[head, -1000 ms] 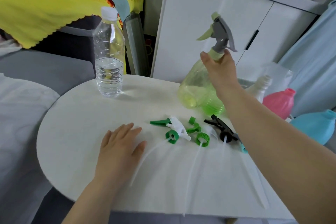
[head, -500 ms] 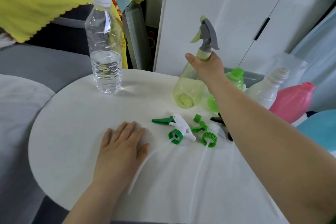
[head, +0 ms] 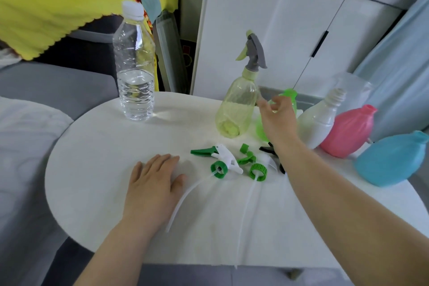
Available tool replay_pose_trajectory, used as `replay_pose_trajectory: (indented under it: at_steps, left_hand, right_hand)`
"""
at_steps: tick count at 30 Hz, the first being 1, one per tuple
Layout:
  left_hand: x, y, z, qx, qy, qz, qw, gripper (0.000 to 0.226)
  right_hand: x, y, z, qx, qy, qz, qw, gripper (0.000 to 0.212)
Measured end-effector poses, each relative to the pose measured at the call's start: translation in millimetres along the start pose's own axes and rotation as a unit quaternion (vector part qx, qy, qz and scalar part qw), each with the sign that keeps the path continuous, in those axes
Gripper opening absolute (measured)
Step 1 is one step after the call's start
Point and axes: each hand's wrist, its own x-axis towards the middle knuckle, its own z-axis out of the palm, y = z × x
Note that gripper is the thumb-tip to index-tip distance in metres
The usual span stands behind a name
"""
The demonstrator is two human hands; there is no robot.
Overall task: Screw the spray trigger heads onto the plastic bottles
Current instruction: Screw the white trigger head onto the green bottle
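Yellow-green bottle [head: 234, 109] stands upright on the white surface [head: 92, 169], grey trigger head [head: 255, 53] on its neck. Right hand [head: 277, 121] hovers just beside it, fingers spread, gripping nothing. Left hand [head: 153, 183] lies flat and open. Loose green-and-white trigger heads [head: 222, 160] rest between them.

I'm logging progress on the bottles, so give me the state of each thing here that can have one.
Yellow-green bottle: upright, grey trigger head fitted.
White bottle: neck bare, no head.
Pink bottle: no head.
Blue bottle: no head.
Water bottle: upright, capped, partly filled.
Green-and-white trigger head: loose on the table.
Right hand: open, empty.
Left hand: flat on the table.
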Motion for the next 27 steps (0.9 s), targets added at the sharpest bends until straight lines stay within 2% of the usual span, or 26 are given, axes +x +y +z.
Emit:
replay_pose_trajectory:
  at_steps: [2,4,6,7,10,13,18,20,24,27]
  left_hand:
    - [-1,-1,-5,-0.012,0.006,-0.004,1.000,0.043]
    - [-3,-4,-10,-0.016,0.009,-0.008,1.000,0.041]
    - [-6,-6,-13,-0.018,0.004,-0.006,1.000,0.039]
    - [-9,-6,-14,-0.017,-0.003,0.001,1.000,0.038]
    - [-17,-7,-16,-0.006,-0.033,0.040,0.999,0.037]
    - [-21,-10,-18,-0.011,-0.042,0.064,0.997,0.036]
    - [-16,-16,-22,-0.052,-0.006,0.050,0.997,0.031]
    - [-15,-17,-21,-0.054,0.007,0.049,0.997,0.030]
    - [-16,-17,-20,-0.047,0.012,0.054,0.997,0.029]
    - [-17,-17,-21,-0.056,0.013,0.056,0.997,0.029]
  right_hand:
    - [-19,6,-4,-0.046,-0.030,-0.001,0.999,0.025]
    - [-40,9,-1,-0.118,-0.113,-0.008,0.987,0.018]
    - [-61,13,8,-0.227,-0.202,-0.020,0.953,0.021]
    - [-68,16,14,-0.288,-0.222,-0.034,0.931,0.024]
    - [-80,20,27,-0.400,-0.194,-0.093,0.891,0.032]
    - [-82,17,34,-0.386,-0.185,-0.099,0.898,0.033]
    - [-84,7,39,-0.242,-0.219,-0.054,0.944,0.030]
    - [-84,4,40,-0.209,-0.223,-0.034,0.951,0.025]
    - [-88,3,39,-0.267,-0.217,-0.008,0.939,0.042]
    - [-91,3,42,-0.298,-0.237,0.039,0.924,0.046]
